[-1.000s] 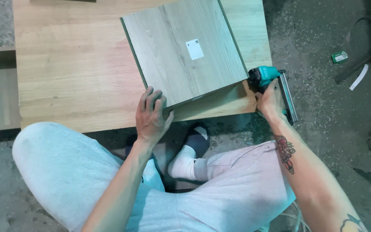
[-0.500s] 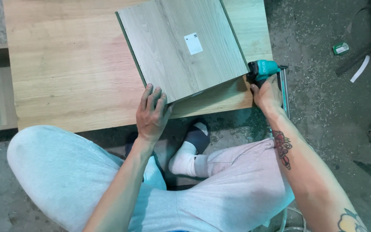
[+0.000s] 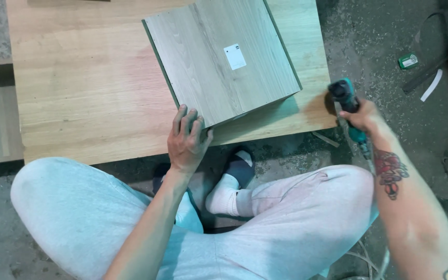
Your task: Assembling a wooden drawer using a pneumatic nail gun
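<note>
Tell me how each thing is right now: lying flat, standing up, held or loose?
Grey panel: stands tilted on the big board, steadied at its near corner.
Big wooden board: lies flat on the floor.
Left hand: rests on the grey panel's corner.
Right hand: grips the teal power tool, off the board's edge.
Small green thing: lies loose on the floor.

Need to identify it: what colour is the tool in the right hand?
Teal power tool, gripped by the right hand; head view.
</note>
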